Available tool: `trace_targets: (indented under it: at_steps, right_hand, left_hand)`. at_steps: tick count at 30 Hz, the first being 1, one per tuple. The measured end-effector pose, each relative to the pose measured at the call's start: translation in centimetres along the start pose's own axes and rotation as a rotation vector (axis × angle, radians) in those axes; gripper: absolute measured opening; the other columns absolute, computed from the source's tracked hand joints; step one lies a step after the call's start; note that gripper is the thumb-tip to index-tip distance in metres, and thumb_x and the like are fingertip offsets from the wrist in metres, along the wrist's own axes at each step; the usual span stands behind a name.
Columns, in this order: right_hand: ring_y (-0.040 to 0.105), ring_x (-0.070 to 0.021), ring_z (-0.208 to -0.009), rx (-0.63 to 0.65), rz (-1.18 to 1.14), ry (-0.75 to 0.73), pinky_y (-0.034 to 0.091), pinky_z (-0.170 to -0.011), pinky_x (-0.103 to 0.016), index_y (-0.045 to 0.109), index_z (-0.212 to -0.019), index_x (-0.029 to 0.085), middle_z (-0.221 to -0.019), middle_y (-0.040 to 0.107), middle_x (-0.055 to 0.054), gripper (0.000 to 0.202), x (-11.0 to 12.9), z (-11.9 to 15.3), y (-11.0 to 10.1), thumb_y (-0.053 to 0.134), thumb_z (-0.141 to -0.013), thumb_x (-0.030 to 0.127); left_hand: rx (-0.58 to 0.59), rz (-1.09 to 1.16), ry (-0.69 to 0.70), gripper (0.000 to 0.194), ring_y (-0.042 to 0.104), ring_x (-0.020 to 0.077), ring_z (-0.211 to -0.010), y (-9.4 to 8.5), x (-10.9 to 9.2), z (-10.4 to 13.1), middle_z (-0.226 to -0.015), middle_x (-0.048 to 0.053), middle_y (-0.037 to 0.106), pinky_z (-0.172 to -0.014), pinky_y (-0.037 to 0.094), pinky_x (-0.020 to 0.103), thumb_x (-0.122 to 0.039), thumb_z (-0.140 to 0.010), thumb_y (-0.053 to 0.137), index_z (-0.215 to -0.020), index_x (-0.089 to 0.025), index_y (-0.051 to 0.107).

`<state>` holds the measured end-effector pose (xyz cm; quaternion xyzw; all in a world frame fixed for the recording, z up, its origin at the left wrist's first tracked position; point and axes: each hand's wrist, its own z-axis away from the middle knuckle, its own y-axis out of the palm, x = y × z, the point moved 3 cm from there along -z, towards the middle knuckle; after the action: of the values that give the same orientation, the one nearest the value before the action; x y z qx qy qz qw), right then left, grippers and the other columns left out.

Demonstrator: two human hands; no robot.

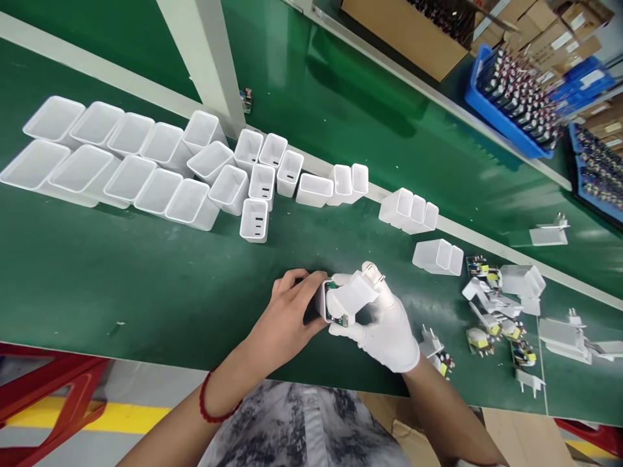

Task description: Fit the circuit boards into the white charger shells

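Note:
My bare left hand (292,311) is closed round a white plastic charger housing (321,301), with its open end turned to the right. A green circuit board (343,320) sits partly inside that opening. My right hand (389,331), in a white glove, grips the board together with a white cover (357,293) that carries two plug pins (376,272). The cover is tilted and stands out from the housing. Some of the board is hidden behind the cover and the gloved fingers.
Rows of open white housings (163,191) stand at the left and back. Loose circuit boards (479,340) and white plug covers (564,337) lie at the right. A blue tray (470,97) of parts and a cardboard box (403,35) occupy the raised shelf. A metal post (204,58) rises behind the housings.

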<state>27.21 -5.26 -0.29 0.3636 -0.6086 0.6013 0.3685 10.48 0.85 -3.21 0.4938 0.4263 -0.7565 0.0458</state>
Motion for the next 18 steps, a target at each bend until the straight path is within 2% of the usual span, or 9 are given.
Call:
trace_targets:
  at_steps: [4, 11, 13, 18]
  right_hand:
    - [0.07, -0.0259, -0.098, 0.007, 0.119, -0.105, 0.057, -0.092, -0.046, 0.024, -0.153, 0.036, -0.112, 0.071, -0.006, 0.085, 1.2, -0.4, -0.2, 0.074, -0.084, 0.033]
    - [0.071, -0.0264, -0.091, 0.084, 0.188, -0.157, 0.059, -0.084, -0.045, 0.008, -0.154, 0.045, -0.102, 0.072, -0.003, 0.092, 2.3, -1.2, -0.3, 0.069, -0.088, 0.024]
    - [0.07, -0.0259, -0.092, 0.1, 0.208, -0.14, 0.059, -0.085, -0.045, 0.009, -0.154, 0.045, -0.102, 0.072, -0.002, 0.091, 2.4, -1.1, -0.4, 0.068, -0.088, 0.023]
    - [0.069, -0.0274, -0.1, 0.052, 0.115, -0.007, 0.052, -0.1, -0.051, 0.023, -0.152, 0.04, -0.105, 0.071, -0.003, 0.087, 2.4, -0.7, -1.2, 0.076, -0.083, 0.031]
  left_hand:
    - [-0.012, 0.008, 0.008, 0.061, 0.045, 0.0336, -0.121, -0.1, -0.1, 0.1, -0.123, 0.013, 0.059, -0.092, 0.046, 0.047, -0.009, -0.078, 0.067, -0.133, -0.022, 0.044]
    - [-0.006, 0.006, 0.028, 0.062, 0.045, 0.0334, -0.121, -0.2, -0.1, 0.1, -0.125, 0.013, 0.059, -0.093, 0.046, 0.048, -0.008, -0.079, 0.066, -0.134, -0.023, 0.041]
    - [-0.006, -0.002, 0.032, 0.063, 0.045, 0.0338, -0.122, -0.2, -0.1, 0.1, -0.126, 0.013, 0.059, -0.093, 0.045, 0.048, -0.008, -0.08, 0.066, -0.135, -0.024, 0.039]
    - [0.032, -0.011, 0.024, 0.063, 0.043, 0.0338, -0.123, -0.1, 0.1, -0.1, -0.127, 0.014, 0.058, -0.094, 0.045, 0.048, -0.011, -0.083, 0.065, -0.137, -0.023, 0.038]
